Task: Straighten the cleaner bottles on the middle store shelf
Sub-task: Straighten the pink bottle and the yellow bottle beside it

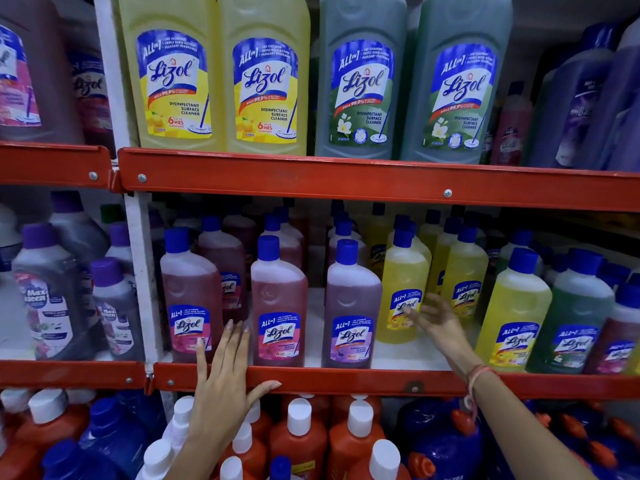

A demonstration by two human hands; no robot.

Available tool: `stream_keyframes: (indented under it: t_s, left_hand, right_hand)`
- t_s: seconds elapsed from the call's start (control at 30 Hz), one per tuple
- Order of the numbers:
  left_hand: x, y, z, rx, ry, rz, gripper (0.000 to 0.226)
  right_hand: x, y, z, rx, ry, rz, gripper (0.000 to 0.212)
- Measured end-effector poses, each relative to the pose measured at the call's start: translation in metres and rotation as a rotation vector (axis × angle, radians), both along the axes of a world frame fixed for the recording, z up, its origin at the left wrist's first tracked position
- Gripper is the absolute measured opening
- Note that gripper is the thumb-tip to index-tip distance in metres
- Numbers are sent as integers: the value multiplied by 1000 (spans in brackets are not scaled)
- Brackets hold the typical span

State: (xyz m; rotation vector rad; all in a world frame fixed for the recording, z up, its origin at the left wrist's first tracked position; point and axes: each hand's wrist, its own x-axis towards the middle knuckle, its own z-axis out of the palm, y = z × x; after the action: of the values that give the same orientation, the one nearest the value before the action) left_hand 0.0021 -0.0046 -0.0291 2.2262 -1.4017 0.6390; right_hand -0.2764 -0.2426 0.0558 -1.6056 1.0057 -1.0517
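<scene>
Red metal edging fronts the middle shelf [346, 379], where Lizol cleaner bottles stand in rows. The left hand [221, 379] rests flat on the edging, fingers spread, gripping nothing, before a pink bottle [190, 299]. The right hand [433, 317] reaches in, fingers loose, tips touching a yellow bottle [401, 289] set back from the front. To do this well, wrap its body low, draw it forward level with its 3 neighbours, label outward.

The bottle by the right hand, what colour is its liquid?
Yellow, with a blue cap; the bottle shows in the head view.
</scene>
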Motion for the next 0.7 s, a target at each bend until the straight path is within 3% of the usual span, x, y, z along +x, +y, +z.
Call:
stream_keyframes:
  t_s: [0.13, 0.37, 0.5, 0.63, 0.7]
  left_hand:
    - [0, -1, -3, -40, -4, -12, 100]
    - [1, -2, -4, -63, -26, -16, 100]
    - [1, -1, -2, -55, -14, -23, 99]
    - [-1, 1, -1, -41, 0, -26, 100]
    - [-2, 3, 1, -22, -4, -24, 99]
  right_hand:
    - [7, -8, 0, 53, 28, 97, 96]
    - [7, -10, 0, 74, -17, 180, 87]
    - [-2, -4, -2, 25, -4, 233, 94]
    - [-12, 3, -5, -11, 66, 242, 52]
    - [-16, 8, -4, -38, 95, 231, 46]
